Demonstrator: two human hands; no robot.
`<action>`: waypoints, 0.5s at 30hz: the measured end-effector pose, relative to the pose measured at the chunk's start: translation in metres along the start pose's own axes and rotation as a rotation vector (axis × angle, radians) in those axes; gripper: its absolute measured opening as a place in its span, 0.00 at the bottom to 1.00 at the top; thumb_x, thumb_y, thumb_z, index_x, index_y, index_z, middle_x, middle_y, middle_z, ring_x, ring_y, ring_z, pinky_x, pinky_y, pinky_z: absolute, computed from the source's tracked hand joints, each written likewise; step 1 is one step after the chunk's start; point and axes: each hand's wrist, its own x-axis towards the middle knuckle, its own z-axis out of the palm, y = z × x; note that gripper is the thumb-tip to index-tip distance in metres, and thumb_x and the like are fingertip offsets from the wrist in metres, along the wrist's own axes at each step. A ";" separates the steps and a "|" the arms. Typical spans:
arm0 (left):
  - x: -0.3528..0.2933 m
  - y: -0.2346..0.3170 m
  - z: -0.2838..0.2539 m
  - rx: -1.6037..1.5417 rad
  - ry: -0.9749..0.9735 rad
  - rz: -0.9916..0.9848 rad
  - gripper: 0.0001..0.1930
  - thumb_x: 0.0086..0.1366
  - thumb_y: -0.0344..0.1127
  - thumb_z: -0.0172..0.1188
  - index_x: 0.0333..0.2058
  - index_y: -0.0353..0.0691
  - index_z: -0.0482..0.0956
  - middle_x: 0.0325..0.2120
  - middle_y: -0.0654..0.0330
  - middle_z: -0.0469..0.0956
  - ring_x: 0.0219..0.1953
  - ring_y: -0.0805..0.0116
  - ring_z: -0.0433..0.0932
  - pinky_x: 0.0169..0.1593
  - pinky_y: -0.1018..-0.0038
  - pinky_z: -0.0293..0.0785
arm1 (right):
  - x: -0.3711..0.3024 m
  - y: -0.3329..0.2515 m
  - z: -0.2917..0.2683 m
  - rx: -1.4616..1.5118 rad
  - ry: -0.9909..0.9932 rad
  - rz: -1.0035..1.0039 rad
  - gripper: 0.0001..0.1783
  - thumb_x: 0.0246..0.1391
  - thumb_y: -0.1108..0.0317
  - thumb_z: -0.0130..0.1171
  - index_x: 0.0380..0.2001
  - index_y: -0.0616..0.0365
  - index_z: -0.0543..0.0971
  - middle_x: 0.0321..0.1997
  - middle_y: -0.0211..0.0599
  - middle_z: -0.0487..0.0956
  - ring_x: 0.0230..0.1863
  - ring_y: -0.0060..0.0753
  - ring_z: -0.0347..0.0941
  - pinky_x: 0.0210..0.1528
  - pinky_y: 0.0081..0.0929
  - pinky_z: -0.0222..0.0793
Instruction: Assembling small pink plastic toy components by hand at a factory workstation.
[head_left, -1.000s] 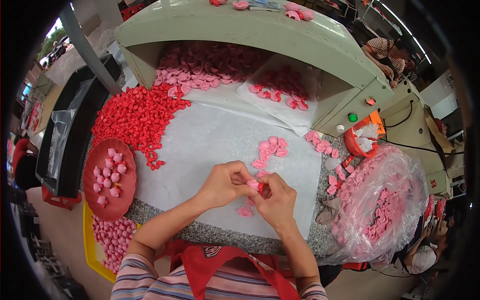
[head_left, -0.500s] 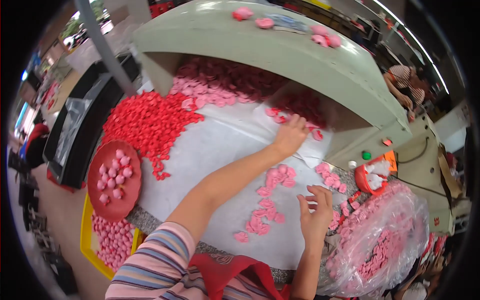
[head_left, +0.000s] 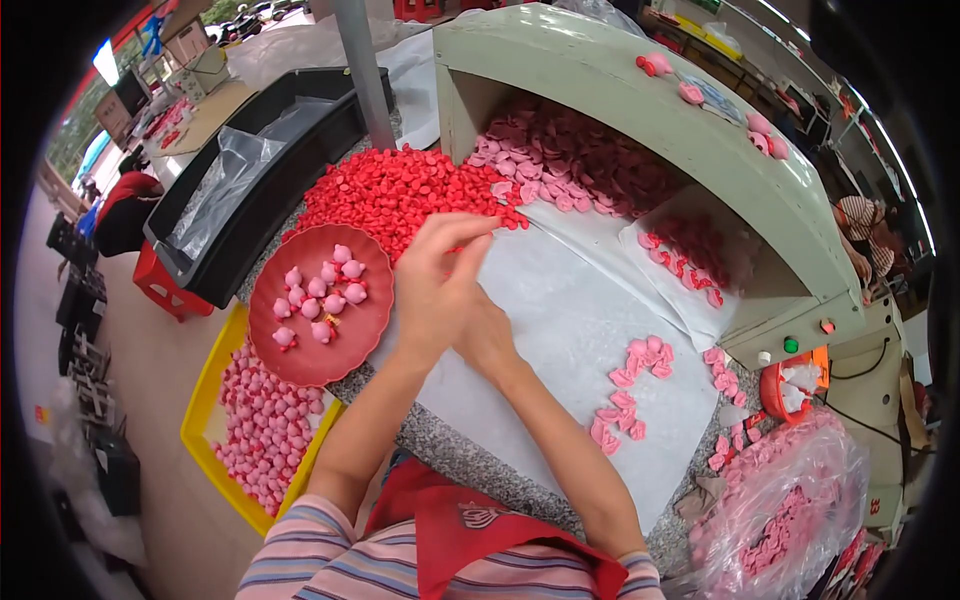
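My left hand (head_left: pixel 440 290) is over the white sheet (head_left: pixel 560 300), beside the heap of small red pieces (head_left: pixel 390 195). Its thumb and fingers come together at the tips; what lies between them is too small to make out. My right hand (head_left: pixel 487 335) meets it from the right, with its fingers hidden behind the left hand. Close on the left is a red scalloped dish (head_left: pixel 375 345) holding several round pink pieces with red parts (head_left: pixel 318 287). Flat, petal-like pink pieces (head_left: pixel 622 410) lie on the sheet to the right of my right forearm.
A pale green metal hood (head_left: pixel 620 80) arches over piled pink pieces (head_left: pixel 570 150). At lower left is a yellow tray (head_left: pixel 205 410) of pink pieces; above it sits a black bin (head_left: pixel 270 190). A clear plastic bag (head_left: pixel 830 500) of pink pieces lies at right, near a red bowl (head_left: pixel 770 392).
My left hand has left the red pieces under the hood and come back leftward. My right hand has moved left to meet it. The view has turned, shifting the scene rightward.
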 end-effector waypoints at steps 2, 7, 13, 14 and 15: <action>-0.021 -0.004 -0.026 -0.122 0.043 -0.025 0.09 0.60 0.22 0.51 0.39 0.31 0.76 0.38 0.60 0.72 0.35 0.77 0.73 0.35 0.82 0.71 | 0.012 0.003 0.013 -0.019 -0.090 0.010 0.10 0.42 0.72 0.59 0.32 0.57 0.76 0.38 0.41 0.76 0.34 0.42 0.75 0.35 0.37 0.70; -0.069 -0.014 -0.022 -0.180 -0.104 -0.290 0.08 0.60 0.23 0.52 0.38 0.33 0.76 0.36 0.61 0.73 0.34 0.76 0.74 0.34 0.81 0.71 | 0.006 0.013 -0.035 0.120 -0.015 0.360 0.11 0.48 0.68 0.56 0.37 0.59 0.76 0.33 0.40 0.78 0.28 0.32 0.75 0.31 0.27 0.71; -0.113 -0.030 0.065 0.021 -0.789 -0.237 0.11 0.53 0.25 0.58 0.37 0.36 0.77 0.32 0.58 0.75 0.32 0.65 0.75 0.32 0.76 0.73 | -0.093 0.037 -0.189 0.718 0.301 0.665 0.16 0.54 0.70 0.54 0.45 0.66 0.73 0.35 0.37 0.77 0.30 0.23 0.74 0.32 0.20 0.72; -0.123 -0.026 0.075 0.156 -0.809 -0.090 0.10 0.51 0.26 0.60 0.35 0.37 0.77 0.31 0.57 0.74 0.32 0.62 0.75 0.32 0.73 0.74 | -0.113 0.035 -0.202 0.730 0.341 0.687 0.16 0.54 0.71 0.54 0.45 0.67 0.72 0.35 0.38 0.77 0.30 0.23 0.74 0.32 0.20 0.73; -0.132 -0.023 0.083 0.291 -0.825 0.057 0.10 0.49 0.28 0.62 0.33 0.38 0.77 0.31 0.57 0.74 0.32 0.58 0.75 0.32 0.70 0.74 | -0.133 0.034 -0.209 0.744 0.381 0.711 0.16 0.53 0.72 0.54 0.45 0.67 0.72 0.36 0.38 0.77 0.30 0.24 0.75 0.33 0.21 0.73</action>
